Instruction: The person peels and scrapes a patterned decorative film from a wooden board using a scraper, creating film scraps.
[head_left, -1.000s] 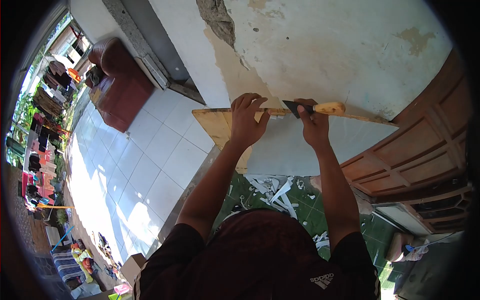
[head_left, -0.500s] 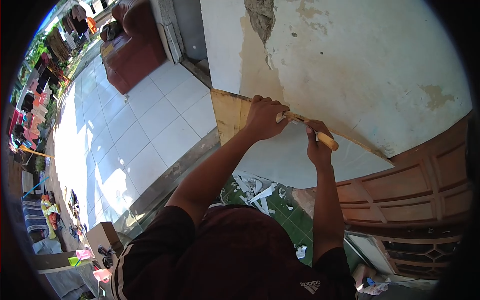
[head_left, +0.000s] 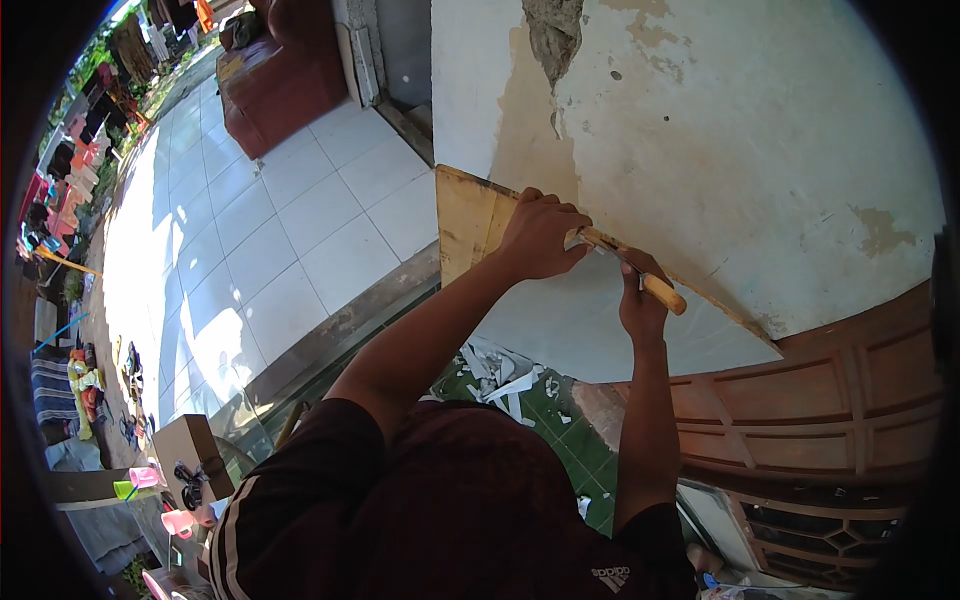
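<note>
A wooden board (head_left: 465, 232) with a pale front face stands on edge close to the wall, its top edge slanting down to the right. My left hand (head_left: 541, 238) grips that top edge, fingers over it and thumb toward the front. Just right of it, my right hand (head_left: 643, 290) is closed round a tool with a rounded wooden handle (head_left: 664, 294). The tool lies along the board's top edge; its working end beside my left thumb is too small to make out.
The worn wall (head_left: 700, 150) rises behind the board. White scraps (head_left: 502, 375) litter the green floor (head_left: 570, 440) below. A red armchair (head_left: 285, 85) stands on white tiles at upper left. Brown panelling (head_left: 800, 390) is at right, a cardboard box (head_left: 185, 445) at lower left.
The view has shifted a little, so the wall, armchair and board sit slightly further right and higher. Both hands keep their holds, with the right hand and tool slightly lower along the edge.
</note>
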